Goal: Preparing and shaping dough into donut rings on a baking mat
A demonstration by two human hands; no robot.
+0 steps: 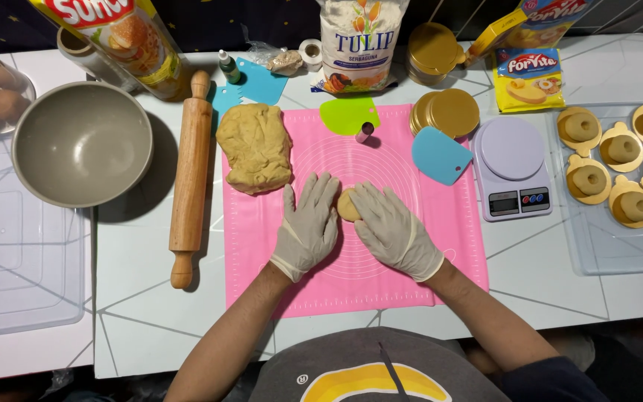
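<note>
A small ball of tan dough (347,205) sits on the pink silicone mat (381,283), cupped between both my gloved hands. My left hand (309,225) presses flat against its left side. My right hand (391,229) curves around its right side. A large lump of the same dough (254,147) lies on the mat's far left corner.
A wooden rolling pin (190,175) and a grey bowl (82,143) lie to the left. A blue scraper (440,155), gold round boards (449,112), a lilac scale (511,165) and a tray (593,253) of shaped dough pieces (589,181) are to the right. Flour bag (357,41) at the back.
</note>
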